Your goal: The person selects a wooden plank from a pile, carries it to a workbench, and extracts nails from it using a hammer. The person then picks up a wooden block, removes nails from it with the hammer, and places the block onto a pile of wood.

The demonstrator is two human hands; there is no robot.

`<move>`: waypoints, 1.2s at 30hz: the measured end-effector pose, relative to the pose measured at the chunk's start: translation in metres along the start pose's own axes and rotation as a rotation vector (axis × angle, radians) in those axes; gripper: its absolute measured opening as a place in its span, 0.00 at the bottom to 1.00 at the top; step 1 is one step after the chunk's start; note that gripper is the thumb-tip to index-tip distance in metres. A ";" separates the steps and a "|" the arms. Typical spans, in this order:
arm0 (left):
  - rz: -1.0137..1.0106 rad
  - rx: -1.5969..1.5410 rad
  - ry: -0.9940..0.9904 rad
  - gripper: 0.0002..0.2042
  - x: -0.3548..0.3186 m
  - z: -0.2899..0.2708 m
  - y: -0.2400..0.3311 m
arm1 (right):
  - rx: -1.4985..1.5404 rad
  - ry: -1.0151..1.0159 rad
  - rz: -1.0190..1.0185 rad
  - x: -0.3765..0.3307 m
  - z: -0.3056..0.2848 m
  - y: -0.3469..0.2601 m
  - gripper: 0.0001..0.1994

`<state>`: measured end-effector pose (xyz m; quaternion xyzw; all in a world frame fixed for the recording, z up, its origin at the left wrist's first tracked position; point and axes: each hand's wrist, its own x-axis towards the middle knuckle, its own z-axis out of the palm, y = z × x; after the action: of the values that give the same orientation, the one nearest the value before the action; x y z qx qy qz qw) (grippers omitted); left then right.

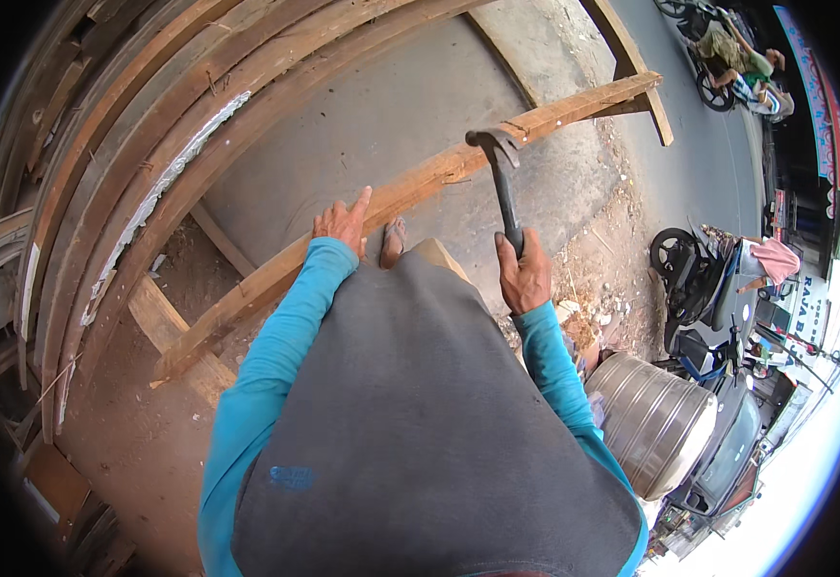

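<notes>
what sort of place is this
Probably a roadside timber yard or open-air woodworking spot: long boards lie stacked on the left, the right hand holds a claw hammer near a wooden beam, and motorbikes and a road show on the right.

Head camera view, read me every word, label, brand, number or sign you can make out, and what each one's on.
Wording left out; here is where lettering stands:
White shop sign, far right: large blue letters, turned sideways.
Red banner, upper right: pale letters, turned sideways.
Grey shirt: a small blue print, too blurred to read.
Hammer and wooden beam: no lettering that I can make out.
</notes>
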<state>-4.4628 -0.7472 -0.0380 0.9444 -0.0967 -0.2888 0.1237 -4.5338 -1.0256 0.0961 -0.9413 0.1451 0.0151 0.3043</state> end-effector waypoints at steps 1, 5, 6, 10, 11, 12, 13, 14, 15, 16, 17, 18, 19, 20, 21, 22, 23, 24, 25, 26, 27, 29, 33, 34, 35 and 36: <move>0.003 0.004 -0.008 0.49 -0.003 0.002 -0.002 | 0.124 0.081 -0.026 0.004 -0.014 -0.024 0.12; -0.009 -0.040 0.013 0.48 -0.007 0.003 0.002 | 0.635 0.343 -0.250 0.007 -0.040 -0.050 0.13; -0.016 -0.044 0.020 0.48 -0.005 0.002 0.004 | 0.767 0.383 -0.338 0.009 -0.040 -0.047 0.15; -0.019 -0.042 0.061 0.49 0.000 -0.002 0.006 | 0.104 0.159 -0.117 -0.004 0.015 0.027 0.15; -0.017 0.011 0.080 0.49 0.000 -0.003 0.008 | -0.022 -0.039 0.003 -0.003 0.030 0.044 0.16; -0.022 0.061 0.099 0.50 -0.001 -0.002 0.010 | -0.150 -0.240 0.122 0.003 0.035 0.044 0.16; -0.022 0.059 0.103 0.50 -0.004 0.000 0.011 | -0.093 -0.208 0.170 -0.005 0.034 0.042 0.19; -0.032 0.032 0.009 0.50 -0.008 0.006 0.011 | -0.014 -0.182 0.193 -0.018 0.026 0.033 0.18; -0.034 0.012 -0.103 0.51 -0.019 0.011 0.009 | 0.055 -0.103 0.134 -0.017 0.011 0.012 0.16; -0.033 0.014 -0.117 0.51 -0.021 0.012 0.008 | 0.119 -0.020 0.079 -0.011 -0.008 -0.012 0.15; -0.037 -0.004 -0.102 0.50 -0.014 0.008 0.007 | 0.266 0.079 0.050 -0.005 -0.021 -0.026 0.13; -0.039 -0.024 -0.088 0.50 -0.009 0.005 0.006 | 0.410 0.180 0.021 0.000 -0.035 -0.039 0.12; -0.032 -0.019 -0.100 0.50 -0.008 0.005 0.005 | 0.591 0.247 -0.044 0.003 -0.051 -0.059 0.12; -0.038 -0.043 -0.104 0.49 -0.004 0.004 0.006 | 0.772 0.313 -0.123 0.011 -0.063 -0.072 0.12; -0.046 -0.069 -0.106 0.49 -0.001 0.005 0.007 | 0.835 0.422 -0.382 0.021 -0.063 -0.070 0.13; -0.046 -0.072 -0.105 0.49 0.000 0.007 0.009 | 0.866 0.432 -0.544 0.025 -0.062 -0.056 0.15; -0.045 -0.077 -0.095 0.49 0.000 0.008 0.011 | 0.828 0.444 -0.544 0.022 -0.047 -0.034 0.16; -0.050 -0.085 -0.084 0.50 -0.002 0.008 0.011 | 0.792 0.449 -0.547 0.015 -0.025 -0.008 0.16; -0.051 -0.086 -0.083 0.50 -0.003 0.009 0.008 | 0.449 0.270 -0.291 -0.001 -0.004 0.016 0.16; -0.038 -0.082 -0.075 0.50 -0.003 0.010 0.005 | 0.108 0.096 -0.034 -0.018 0.016 0.038 0.16; -0.027 -0.082 -0.067 0.50 -0.004 0.010 0.003 | -0.010 -0.087 0.092 -0.021 0.038 0.057 0.16; -0.051 -0.025 -0.111 0.50 -0.004 0.007 0.007 | -0.043 -0.196 0.240 -0.021 0.043 0.061 0.16; -0.065 -0.020 -0.147 0.50 0.003 -0.007 0.012 | 0.292 0.094 0.145 0.007 -0.030 -0.013 0.16; -0.061 -0.010 -0.161 0.50 0.000 -0.003 0.013 | 0.391 0.175 0.083 0.007 -0.044 -0.017 0.15; -0.070 -0.025 -0.157 0.50 0.003 -0.001 0.015 | 0.596 0.279 -0.010 0.015 -0.060 -0.037 0.13; -0.082 -0.041 -0.151 0.51 0.005 0.000 0.015 | 0.751 0.376 -0.110 0.021 -0.072 -0.055 0.13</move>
<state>-4.4601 -0.7623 -0.0360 0.9204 -0.0609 -0.3660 0.1233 -4.5022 -1.0300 0.1836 -0.7578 0.1429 -0.2274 0.5946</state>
